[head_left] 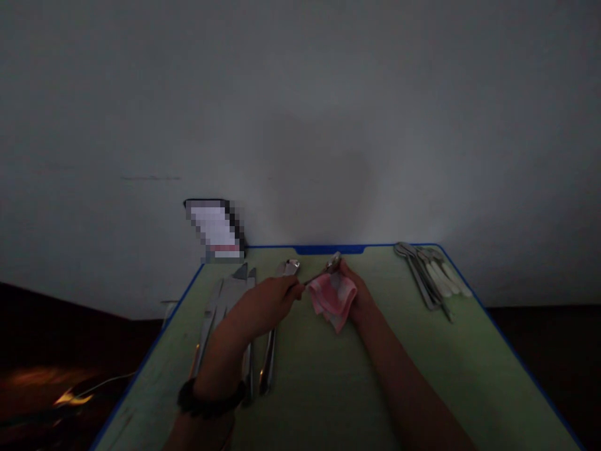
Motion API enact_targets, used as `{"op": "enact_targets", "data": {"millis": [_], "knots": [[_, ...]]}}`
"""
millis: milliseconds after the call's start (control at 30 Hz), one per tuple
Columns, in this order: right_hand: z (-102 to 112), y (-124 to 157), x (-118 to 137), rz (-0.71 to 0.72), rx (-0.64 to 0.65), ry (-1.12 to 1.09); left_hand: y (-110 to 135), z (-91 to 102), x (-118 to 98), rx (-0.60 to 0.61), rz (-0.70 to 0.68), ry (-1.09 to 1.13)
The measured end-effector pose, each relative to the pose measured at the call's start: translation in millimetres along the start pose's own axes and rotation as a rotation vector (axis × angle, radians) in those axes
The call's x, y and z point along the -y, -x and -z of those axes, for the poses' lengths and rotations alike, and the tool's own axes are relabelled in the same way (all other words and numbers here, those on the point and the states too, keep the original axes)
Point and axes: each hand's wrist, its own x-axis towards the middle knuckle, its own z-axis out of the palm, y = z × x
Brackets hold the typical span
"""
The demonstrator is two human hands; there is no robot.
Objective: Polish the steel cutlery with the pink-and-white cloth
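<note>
My left hand (271, 300) grips the handle end of a metal spoon (323, 270) held above the green table (328, 376). The spoon's bowl points right and up, against a pink cloth (332, 299). My right hand (359, 294) holds that cloth bunched around the spoon's bowl end. A dark band sits on my left wrist (211, 401). Both hands hover over the far middle of the table.
Several metal knives and spoons (225, 307) lie in a row at the left under my left forearm. Another group of cutlery (432, 275) lies at the far right corner. The table has a blue edge (328, 248) against a grey wall. A blurred object (215, 230) stands at the far left corner.
</note>
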Motion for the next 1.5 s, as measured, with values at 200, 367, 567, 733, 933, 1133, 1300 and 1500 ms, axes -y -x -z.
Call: {"op": "enact_targets", "data": {"millis": [200, 367, 567, 733, 933, 1133, 1300, 1500], "knots": [[-4, 1, 1, -0.020, 0.005, 0.006, -1, -2.6, 2, 0.049, -0.059, 0.059], [-3, -1, -2, -0.052, 0.031, 0.033, -1, -2.0, -1, 0.098, -0.057, 0.072], [1, -3, -6, -0.036, 0.004, 0.063, -1, -1.5, -1, 0.033, -0.025, 0.054], [-2, 0, -3, -0.050, -0.001, 0.071, -6, -3.8, 5, -0.055, 0.076, 0.029], [-2, 3, -2, 0.065, 0.009, 0.116, -6, -2.7, 4, -0.103, 0.099, 0.035], [0, 1, -1, 0.060, 0.055, 0.179, -5, -1.2, 4, -0.125, 0.108, 0.034], [5, -7, -5, 0.109, -0.046, 0.200, -2, 7.7, -2, -0.156, 0.005, 0.120], [1, -9, -5, 0.134, 0.013, 0.100, 7, 17.2, -11, -0.140, -0.039, 0.139]]}}
